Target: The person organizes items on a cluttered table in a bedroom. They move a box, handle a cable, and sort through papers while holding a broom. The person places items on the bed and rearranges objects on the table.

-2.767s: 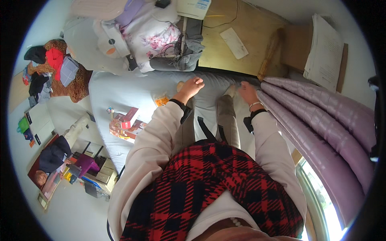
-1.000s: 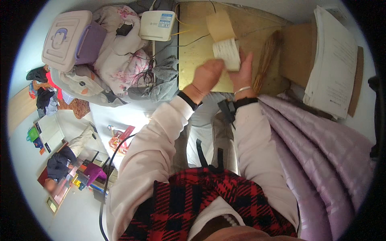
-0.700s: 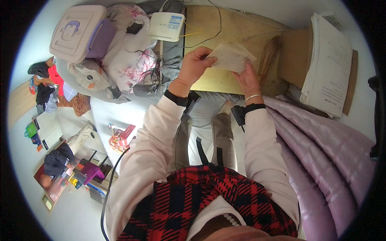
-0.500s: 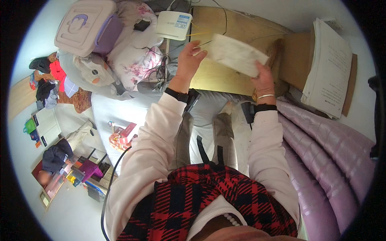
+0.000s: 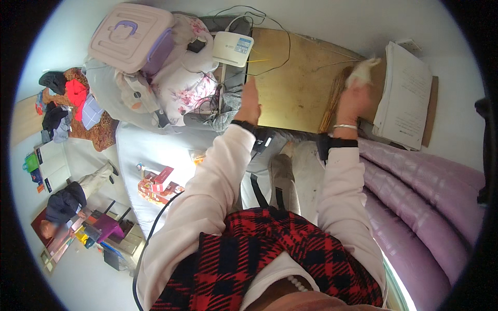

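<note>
A bunched white cloth (image 5: 363, 71) sticks up out of my right hand (image 5: 356, 101), whose blurred fingers are closed around it. That hand is over the right side of a yellowish wooden board (image 5: 293, 78), close to a brown strip-like bundle (image 5: 334, 98). My left hand (image 5: 250, 103) is seen edge-on at the board's left edge, its fingers stretched out and nothing visible in it. A white router (image 5: 232, 48) with cables sits just beyond it.
A lidded plastic box (image 5: 132, 36) and flower-patterned fabric (image 5: 181, 78) are at the far left. Stacked papers (image 5: 404, 98) lean at the right, above shiny purple padded rolls (image 5: 415, 192). Red packages (image 5: 161, 181) lie left of my arm. Another person (image 5: 67, 199) is farther left.
The cloth was spread flat above the board by my right hand; now it is bunched up farther right. My left hand has moved slightly nearer, and the view has shifted.
</note>
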A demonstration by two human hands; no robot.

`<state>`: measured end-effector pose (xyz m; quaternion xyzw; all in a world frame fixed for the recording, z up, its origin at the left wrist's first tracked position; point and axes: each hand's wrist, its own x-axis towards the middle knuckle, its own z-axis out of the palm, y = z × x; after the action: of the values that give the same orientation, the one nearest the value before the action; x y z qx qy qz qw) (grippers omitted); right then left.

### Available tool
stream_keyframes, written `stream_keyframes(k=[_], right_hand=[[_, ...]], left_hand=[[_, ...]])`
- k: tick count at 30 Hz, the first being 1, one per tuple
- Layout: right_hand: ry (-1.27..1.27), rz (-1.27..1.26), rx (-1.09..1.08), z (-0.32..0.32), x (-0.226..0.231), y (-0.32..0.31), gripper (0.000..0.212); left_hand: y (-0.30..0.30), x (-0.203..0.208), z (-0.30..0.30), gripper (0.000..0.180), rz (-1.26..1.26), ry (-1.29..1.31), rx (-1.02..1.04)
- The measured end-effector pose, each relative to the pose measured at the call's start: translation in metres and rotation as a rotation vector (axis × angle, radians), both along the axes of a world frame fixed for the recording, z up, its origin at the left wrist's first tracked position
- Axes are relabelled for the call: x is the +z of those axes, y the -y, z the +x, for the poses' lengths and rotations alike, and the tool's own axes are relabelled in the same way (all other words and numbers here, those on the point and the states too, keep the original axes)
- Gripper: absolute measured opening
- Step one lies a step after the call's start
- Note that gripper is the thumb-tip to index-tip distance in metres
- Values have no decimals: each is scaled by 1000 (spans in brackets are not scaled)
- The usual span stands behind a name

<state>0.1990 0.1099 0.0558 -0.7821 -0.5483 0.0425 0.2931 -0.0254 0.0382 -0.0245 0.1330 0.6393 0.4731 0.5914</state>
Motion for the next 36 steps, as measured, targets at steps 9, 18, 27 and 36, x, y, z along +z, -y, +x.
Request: stream_keyframes(k=[9,18,27,36], right_hand=[[136,-607,887,20,1,27,28],[-764,-802,755,15,28,24,27],[-1386,-207,-260,-4,5,34,48],[-1578,-61,114,-27,19,-10,52]], left_hand=[[-83,64,-34,62,542,76,-347],[-29,64,2,57,493,-330,-994],[-46,88,-29,18,299,-1204,-383],[14,55,-24,16,364,-984,-1177]])
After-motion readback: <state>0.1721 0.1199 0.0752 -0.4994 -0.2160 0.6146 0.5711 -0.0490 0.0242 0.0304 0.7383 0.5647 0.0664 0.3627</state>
